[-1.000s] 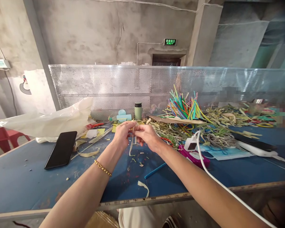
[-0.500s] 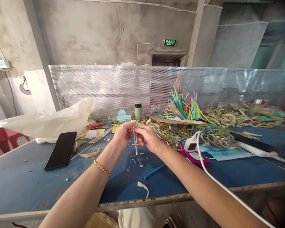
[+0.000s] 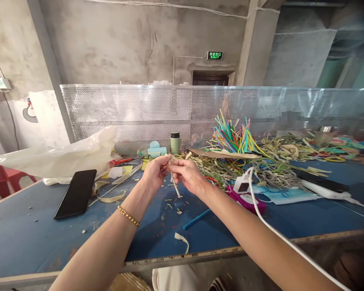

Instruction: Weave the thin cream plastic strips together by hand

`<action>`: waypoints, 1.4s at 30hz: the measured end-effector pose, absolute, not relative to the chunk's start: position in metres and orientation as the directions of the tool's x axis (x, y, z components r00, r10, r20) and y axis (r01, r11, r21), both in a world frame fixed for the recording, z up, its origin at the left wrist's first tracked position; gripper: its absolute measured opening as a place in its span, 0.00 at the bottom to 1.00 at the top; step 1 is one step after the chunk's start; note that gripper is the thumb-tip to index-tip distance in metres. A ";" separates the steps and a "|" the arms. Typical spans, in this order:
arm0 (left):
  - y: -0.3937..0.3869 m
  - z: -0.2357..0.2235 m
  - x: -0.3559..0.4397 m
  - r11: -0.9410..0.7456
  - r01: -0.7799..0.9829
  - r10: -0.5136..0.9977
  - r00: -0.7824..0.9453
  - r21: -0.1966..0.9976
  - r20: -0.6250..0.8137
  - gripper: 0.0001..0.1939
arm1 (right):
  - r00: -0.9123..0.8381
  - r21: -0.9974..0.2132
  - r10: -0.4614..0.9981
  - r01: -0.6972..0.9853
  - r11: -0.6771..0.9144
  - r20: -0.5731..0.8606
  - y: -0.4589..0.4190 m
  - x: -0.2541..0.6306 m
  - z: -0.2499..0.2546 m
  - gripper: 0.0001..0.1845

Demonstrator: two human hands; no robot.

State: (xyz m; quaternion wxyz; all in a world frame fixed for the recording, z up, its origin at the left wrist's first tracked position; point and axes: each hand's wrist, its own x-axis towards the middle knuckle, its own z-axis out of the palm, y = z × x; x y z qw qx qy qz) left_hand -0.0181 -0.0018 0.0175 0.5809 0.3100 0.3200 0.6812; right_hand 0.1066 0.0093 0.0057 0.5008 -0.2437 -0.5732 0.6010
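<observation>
Reading from left to right, we find a red chair (image 3: 0, 182), then a pale bag (image 3: 60, 155) on the blue table (image 3: 103, 238), with a black phone (image 3: 75, 194) just in front of it. Scraps (image 3: 112, 198) lie between the phone and the left hand (image 3: 154, 171), whose thumb and forefinger grasp the upper end of a pale strip (image 3: 175, 186). We locate this strip between the two hands, above the table, its free end slanting down and to the right. Behind it a green bottle (image 3: 175, 145) stands upright. The right hand (image 3: 188, 173) is close beside the left, its fingers bent and pinching the same strip; the exact contact is too small for us to resolve. Further right we note a blue stick (image 3: 197, 219) near the right forearm, a bundle of coloured rods (image 3: 232, 136), a white charger (image 3: 242, 184) against a purple box (image 3: 257, 205), and a blue mask (image 3: 286, 197).
</observation>
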 end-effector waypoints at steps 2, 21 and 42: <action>-0.003 0.018 -0.018 -0.123 -0.597 0.990 -0.132 0.793 0.055 0.06 | -0.372 -0.935 0.888 -0.323 0.149 0.270 0.010 0.107 0.006 0.13; -0.001 0.014 -0.016 -0.130 -0.552 0.990 -0.111 0.823 0.082 0.08 | -0.414 -0.912 0.887 -0.410 0.016 0.202 0.012 0.107 0.009 0.05; 0.000 0.011 -0.017 -0.203 -0.517 0.978 -0.075 0.831 0.193 0.09 | -0.412 -0.923 0.881 -0.378 0.067 0.233 0.017 0.111 0.007 0.06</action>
